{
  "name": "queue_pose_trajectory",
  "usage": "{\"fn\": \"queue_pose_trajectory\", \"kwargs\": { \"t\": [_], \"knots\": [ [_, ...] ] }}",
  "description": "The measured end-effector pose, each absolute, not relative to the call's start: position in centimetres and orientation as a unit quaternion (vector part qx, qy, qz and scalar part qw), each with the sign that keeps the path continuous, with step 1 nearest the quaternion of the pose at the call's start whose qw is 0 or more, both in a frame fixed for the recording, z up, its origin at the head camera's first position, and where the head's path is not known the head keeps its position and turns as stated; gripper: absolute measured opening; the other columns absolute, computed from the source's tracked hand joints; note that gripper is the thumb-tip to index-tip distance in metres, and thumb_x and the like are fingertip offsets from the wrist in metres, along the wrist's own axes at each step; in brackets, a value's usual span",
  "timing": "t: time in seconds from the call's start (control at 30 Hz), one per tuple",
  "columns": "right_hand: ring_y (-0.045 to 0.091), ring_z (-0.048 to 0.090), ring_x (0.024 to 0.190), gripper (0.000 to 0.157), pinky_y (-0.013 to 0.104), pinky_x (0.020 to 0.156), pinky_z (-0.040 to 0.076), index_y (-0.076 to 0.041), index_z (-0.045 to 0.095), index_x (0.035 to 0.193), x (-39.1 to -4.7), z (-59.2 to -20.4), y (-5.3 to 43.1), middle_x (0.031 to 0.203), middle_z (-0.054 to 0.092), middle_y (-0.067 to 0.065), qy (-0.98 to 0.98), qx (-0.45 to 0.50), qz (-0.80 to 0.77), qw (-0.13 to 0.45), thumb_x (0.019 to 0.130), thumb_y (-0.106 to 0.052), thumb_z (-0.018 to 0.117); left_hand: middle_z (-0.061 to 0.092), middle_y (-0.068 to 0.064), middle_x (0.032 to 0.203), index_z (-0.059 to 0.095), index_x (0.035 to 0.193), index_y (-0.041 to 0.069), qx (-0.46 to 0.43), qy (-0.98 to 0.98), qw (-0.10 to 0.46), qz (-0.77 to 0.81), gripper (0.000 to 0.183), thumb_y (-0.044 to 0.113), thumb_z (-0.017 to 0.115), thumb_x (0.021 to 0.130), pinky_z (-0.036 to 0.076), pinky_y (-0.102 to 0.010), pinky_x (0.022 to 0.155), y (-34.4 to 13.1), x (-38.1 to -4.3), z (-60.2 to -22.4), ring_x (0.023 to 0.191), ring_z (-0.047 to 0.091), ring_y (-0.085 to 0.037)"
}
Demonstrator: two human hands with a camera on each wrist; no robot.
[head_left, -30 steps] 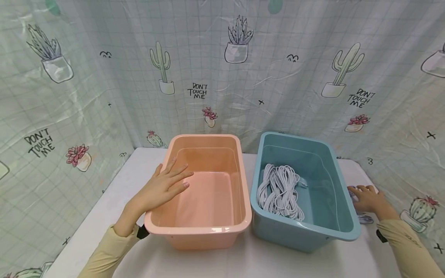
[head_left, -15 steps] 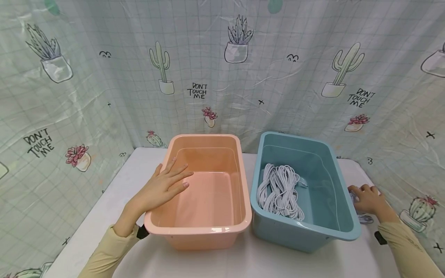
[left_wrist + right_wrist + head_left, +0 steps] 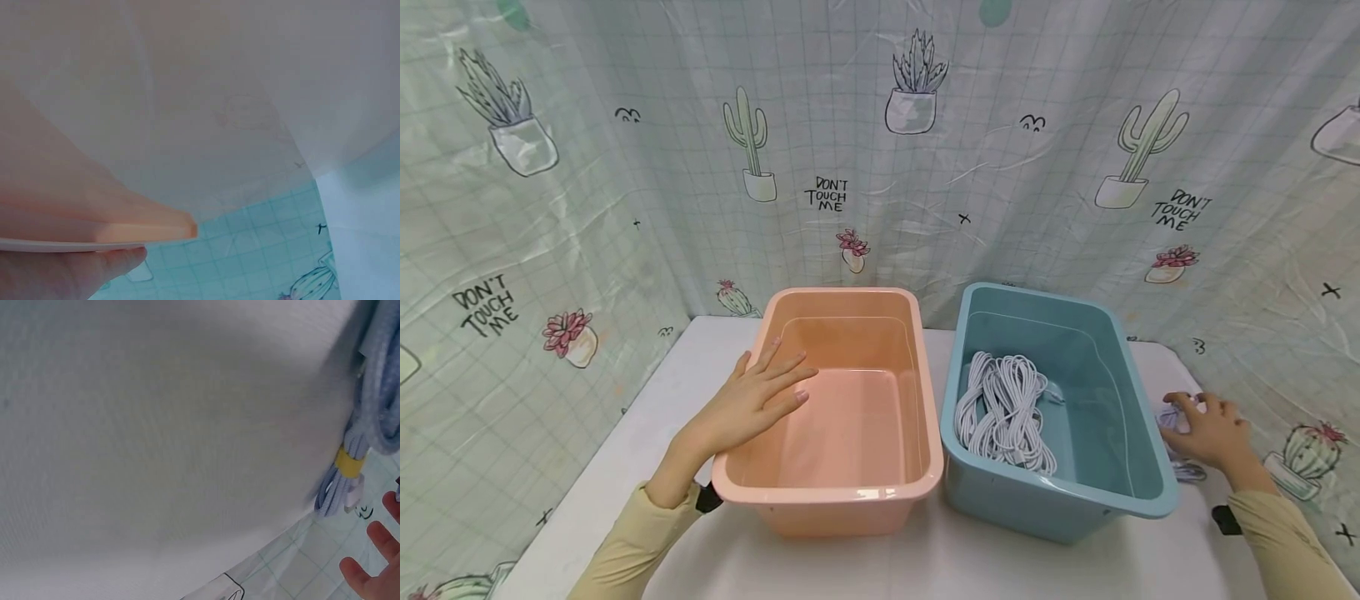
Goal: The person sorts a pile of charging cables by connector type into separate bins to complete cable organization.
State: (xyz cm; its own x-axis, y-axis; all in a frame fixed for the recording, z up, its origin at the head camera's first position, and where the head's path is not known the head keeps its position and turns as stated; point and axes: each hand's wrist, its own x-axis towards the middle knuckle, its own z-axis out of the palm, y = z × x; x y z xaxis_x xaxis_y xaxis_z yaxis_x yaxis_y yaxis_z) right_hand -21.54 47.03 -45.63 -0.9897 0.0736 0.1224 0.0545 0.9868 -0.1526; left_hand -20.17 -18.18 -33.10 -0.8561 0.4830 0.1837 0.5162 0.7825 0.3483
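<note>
My left hand lies over the left rim of a peach plastic tub, its fingers spread. In the left wrist view, a finger touches the underside of the tub's rim. My right hand is at the right side of a blue tub, with thumb and fingers apart around a bluish cable bundle on the table. The right wrist view shows a coiled lilac-blue cable with a yellow band. Beside it are several fingertips.
Inside the blue tub are coiled white cables, one with a plug end. Another bluish coil lies below my right hand. Both tubs stand on a white table, with a cactus-print curtain on three sides.
My right hand has shifted slightly right, away from the blue tub, and its thumb and fingers have spread, showing more of the cable bundle. The left hand keeps its place.
</note>
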Motion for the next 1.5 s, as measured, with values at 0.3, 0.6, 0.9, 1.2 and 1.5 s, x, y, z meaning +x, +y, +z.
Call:
{"fn": "queue_pose_trajectory", "kwargs": {
  "t": [0.3,0.6,0.9,1.2,1.5],
  "knots": [
    [0.064,0.017,0.105,0.062,0.076,0.071,0.017,-0.007,0.038,0.118,-20.9,-44.0,47.3,0.120,0.020,0.042,-0.990,-0.037,0.102,0.093,0.081,-0.054,0.052,0.032,0.003,0.144,0.048,0.130,0.026,-0.266,-0.942,0.039,-0.199,0.047,0.051,0.038,0.091,0.001,-0.059,0.106,-18.1,-20.1,-33.2,0.140,0.002,-0.024],
    [0.064,0.018,0.105,0.062,0.073,0.070,0.019,-0.011,0.038,0.120,-20.8,-41.7,47.3,0.123,0.022,0.039,-0.988,-0.028,0.096,0.116,0.078,-0.054,0.056,0.029,0.004,0.145,0.047,0.130,0.024,-0.271,-0.941,0.035,-0.199,0.049,0.051,0.037,0.091,0.000,-0.061,0.105,-18.1,-20.1,-33.2,0.140,-0.001,-0.022],
    [0.060,0.021,0.107,0.059,0.070,0.072,0.021,-0.014,0.043,0.117,-21.3,-38.8,45.8,0.125,0.024,0.035,-0.989,-0.008,0.062,0.135,0.077,-0.056,0.056,0.030,0.003,0.145,0.046,0.130,0.026,-0.269,-0.942,0.037,-0.197,0.045,0.047,0.040,0.091,0.001,-0.061,0.105,-18.2,-20.1,-33.1,0.140,0.002,-0.026],
    [0.057,0.023,0.110,0.056,0.067,0.073,0.022,-0.014,0.049,0.112,-21.9,-35.7,44.2,0.126,0.028,0.030,-0.984,0.024,0.042,0.170,0.075,-0.054,0.059,0.031,0.002,0.145,0.047,0.130,0.026,-0.272,-0.941,0.041,-0.196,0.047,0.050,0.038,0.091,0.002,-0.061,0.105,-18.3,-20.3,-33.4,0.140,0.002,-0.026],
    [0.055,0.018,0.117,0.054,0.068,0.080,0.019,-0.016,0.048,0.112,-22.6,-31.8,41.5,0.129,0.027,0.029,-0.981,0.063,0.036,0.181,0.074,-0.051,0.062,0.032,0.002,0.144,0.048,0.130,0.026,-0.270,-0.942,0.041,-0.197,0.048,0.051,0.037,0.091,0.001,-0.060,0.105,-18.2,-20.2,-33.2,0.140,0.003,-0.027]
  ]
}}
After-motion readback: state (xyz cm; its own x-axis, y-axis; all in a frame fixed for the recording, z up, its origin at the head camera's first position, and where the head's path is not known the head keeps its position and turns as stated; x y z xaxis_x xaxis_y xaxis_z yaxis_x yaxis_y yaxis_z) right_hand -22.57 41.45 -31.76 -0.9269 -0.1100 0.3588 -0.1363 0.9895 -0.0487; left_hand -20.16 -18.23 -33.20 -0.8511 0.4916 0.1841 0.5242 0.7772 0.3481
